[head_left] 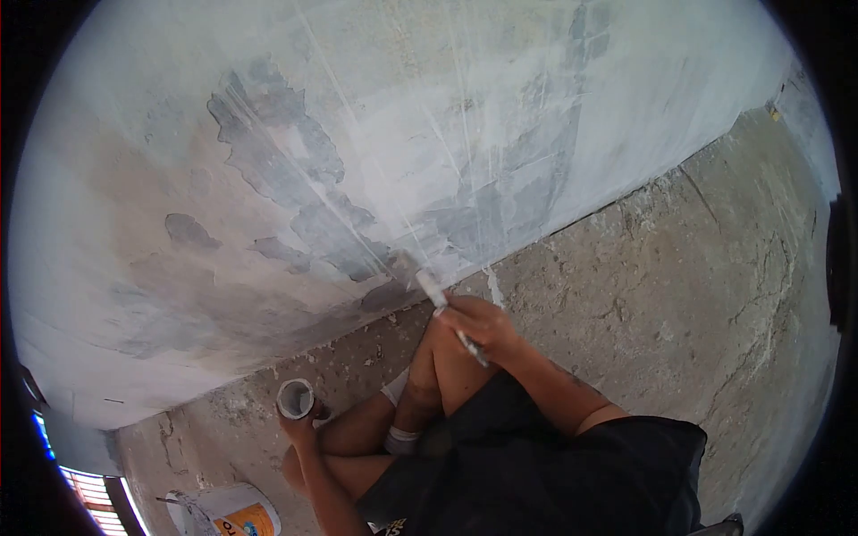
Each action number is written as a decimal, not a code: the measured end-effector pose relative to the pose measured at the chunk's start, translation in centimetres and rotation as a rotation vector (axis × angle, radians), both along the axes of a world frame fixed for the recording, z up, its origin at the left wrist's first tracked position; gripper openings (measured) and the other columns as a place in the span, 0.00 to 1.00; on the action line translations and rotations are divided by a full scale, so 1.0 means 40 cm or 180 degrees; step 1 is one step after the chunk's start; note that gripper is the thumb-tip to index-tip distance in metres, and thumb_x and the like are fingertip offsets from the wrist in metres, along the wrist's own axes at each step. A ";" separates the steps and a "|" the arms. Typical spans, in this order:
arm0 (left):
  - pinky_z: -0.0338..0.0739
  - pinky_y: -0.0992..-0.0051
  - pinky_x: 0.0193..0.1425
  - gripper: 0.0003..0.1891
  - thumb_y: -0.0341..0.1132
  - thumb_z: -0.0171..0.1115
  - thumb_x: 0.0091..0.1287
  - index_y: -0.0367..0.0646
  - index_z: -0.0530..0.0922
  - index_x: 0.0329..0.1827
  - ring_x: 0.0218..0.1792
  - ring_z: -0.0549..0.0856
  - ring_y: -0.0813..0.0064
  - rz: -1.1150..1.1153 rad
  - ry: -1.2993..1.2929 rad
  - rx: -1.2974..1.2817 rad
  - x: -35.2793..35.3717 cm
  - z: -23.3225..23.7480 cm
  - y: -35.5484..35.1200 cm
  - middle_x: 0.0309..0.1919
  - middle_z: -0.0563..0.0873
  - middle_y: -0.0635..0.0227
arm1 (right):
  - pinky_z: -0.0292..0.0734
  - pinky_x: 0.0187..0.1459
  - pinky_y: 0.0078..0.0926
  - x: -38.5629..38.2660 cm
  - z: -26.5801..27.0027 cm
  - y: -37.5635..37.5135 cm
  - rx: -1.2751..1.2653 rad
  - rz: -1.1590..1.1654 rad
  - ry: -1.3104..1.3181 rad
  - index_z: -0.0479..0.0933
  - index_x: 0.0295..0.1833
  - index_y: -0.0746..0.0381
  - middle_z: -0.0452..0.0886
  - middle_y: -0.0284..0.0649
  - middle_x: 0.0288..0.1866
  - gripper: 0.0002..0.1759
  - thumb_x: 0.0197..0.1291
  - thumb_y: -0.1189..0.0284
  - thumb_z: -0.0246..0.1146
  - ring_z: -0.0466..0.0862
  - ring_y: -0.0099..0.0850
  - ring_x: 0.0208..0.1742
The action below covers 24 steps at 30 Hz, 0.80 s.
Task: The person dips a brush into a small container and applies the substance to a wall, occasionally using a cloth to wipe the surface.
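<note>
My right hand (pixel 483 323) is closed round the handle of a paintbrush (pixel 432 288). The brush's pale part points up and left, and its brownish head is at the lower part of the wall (pixel 384 170), near where it meets the floor. My left hand (pixel 297 429) grips a small round cup (pixel 296 398), whose open mouth faces up. Whitish material coats the inside of the cup. Bare grey patches and white streaks mark the wall in front of me. I sit on the floor with my legs folded, the right forearm above one knee.
A white bucket (pixel 201 506) with an orange label stands at the lower left, something stick-like across its rim. Rough, stained concrete floor (pixel 617 295) runs along the wall. Behind the bucket, a barred bright opening (pixel 94 496) shows at the left edge.
</note>
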State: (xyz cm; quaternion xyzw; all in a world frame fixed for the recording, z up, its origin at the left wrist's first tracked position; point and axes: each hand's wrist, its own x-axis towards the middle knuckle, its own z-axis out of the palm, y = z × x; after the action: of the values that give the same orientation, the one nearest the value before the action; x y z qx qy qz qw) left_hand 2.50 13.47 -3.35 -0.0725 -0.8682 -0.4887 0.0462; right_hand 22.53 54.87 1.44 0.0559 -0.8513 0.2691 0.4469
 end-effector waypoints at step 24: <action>0.77 0.66 0.58 0.41 0.37 0.86 0.40 0.37 0.76 0.59 0.50 0.84 0.65 -0.0043 -0.0080 -0.0134 0.006 0.018 0.004 0.50 0.86 0.60 | 0.85 0.41 0.35 0.108 -0.049 0.158 -0.0473 -0.1096 -0.0456 0.81 0.46 0.61 0.86 0.49 0.46 0.14 0.52 0.80 0.69 0.88 0.48 0.42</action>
State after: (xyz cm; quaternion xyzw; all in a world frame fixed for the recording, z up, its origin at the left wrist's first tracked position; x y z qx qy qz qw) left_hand 2.74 13.62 -2.64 -0.0732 -0.8783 -0.4714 0.0305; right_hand 26.83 61.17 -0.52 -0.1430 -0.8558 0.2540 0.4274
